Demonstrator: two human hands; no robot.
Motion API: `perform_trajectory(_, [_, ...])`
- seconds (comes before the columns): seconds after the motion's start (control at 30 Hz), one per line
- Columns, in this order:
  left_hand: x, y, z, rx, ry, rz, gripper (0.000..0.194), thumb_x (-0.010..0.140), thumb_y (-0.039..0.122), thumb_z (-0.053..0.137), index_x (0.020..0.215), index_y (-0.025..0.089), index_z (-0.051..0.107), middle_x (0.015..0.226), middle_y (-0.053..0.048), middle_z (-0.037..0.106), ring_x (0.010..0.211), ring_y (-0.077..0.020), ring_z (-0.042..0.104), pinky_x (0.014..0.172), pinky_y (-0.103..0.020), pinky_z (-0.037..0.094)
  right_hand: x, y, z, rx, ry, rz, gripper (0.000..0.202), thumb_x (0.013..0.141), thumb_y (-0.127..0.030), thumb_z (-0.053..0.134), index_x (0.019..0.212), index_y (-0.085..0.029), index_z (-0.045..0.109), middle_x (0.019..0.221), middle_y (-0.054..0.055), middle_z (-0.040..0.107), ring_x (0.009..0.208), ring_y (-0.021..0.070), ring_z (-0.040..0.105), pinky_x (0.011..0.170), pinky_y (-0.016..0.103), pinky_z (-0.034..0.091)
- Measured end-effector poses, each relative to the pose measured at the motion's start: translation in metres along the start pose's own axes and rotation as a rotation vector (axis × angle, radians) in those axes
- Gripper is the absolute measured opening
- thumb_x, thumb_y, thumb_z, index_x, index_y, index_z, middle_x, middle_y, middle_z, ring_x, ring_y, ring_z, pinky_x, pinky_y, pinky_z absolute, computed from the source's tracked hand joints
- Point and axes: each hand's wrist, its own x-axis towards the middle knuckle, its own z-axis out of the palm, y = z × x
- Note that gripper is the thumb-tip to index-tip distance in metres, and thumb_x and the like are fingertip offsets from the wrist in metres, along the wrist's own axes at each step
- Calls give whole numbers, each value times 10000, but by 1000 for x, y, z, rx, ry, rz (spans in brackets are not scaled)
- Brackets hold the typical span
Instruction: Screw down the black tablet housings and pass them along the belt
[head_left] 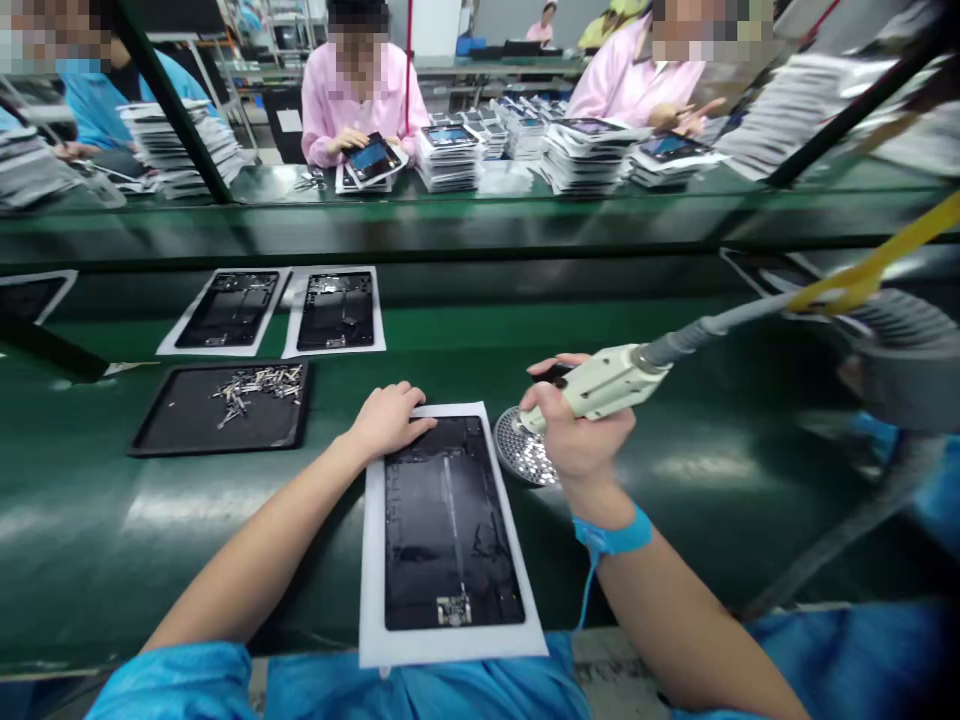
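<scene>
A black tablet housing [450, 530] lies on a white sheet [379, 600] in front of me, with a small circuit board [454, 610] at its near end. My left hand [388, 420] rests flat over the housing's far left corner, thumb on its edge. In my right hand [585, 430] is a pale green electric screwdriver [611, 380], fingers wrapped round its body. The driver's front end is over a round metal screw plate [517, 445] full of small holes, right of the housing; the bit tip is hidden. A blue wrist strap [615, 533] circles my right wrist.
A black tray [172, 410] of small metal parts stands at left. Two more tablet housings [225, 310] lie behind it on white sheets. The driver's grey cable [720, 318] hangs from a yellow strap [885, 255]. Across a raised ledge, people work among stacks of sheeted housings [585, 160].
</scene>
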Motion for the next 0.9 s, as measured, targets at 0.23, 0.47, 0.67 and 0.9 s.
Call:
perform_trajectory(0.23, [44,-14,-8,-77,-108,61,197,916,333,655,774,224,737,793,-26,684,715,-186,634,656,-287,444,-6,18,-25,-56,47,26,249,816,-227,770,1037,-219,656,871,-3,735,527,107,643,517,275,583])
perform_trajectory(0.47, [76,-31,6,-42,169,-51,218,967,322,603,882,225,778,896,-65,673,930,-245,632,845,-360,492,0,31,-23,-82,60,44,231,813,-238,765,1014,-224,653,872,-2,730,530,109,638,524,278,584])
perform_trajectory(0.67, [73,-33,10,-64,177,-42,243,981,337,581,893,220,775,909,-71,672,947,-249,615,876,-373,493,7,34,-23,-92,86,30,249,817,-260,766,1023,-233,630,849,-18,719,509,99,621,490,260,556])
perform_trajectory(0.9, [72,-31,9,-44,166,-51,262,992,348,556,923,223,775,930,-67,680,972,-244,622,902,-374,499,7,35,-23,-101,83,39,246,810,-238,765,1021,-227,639,838,-22,713,519,102,625,519,272,555])
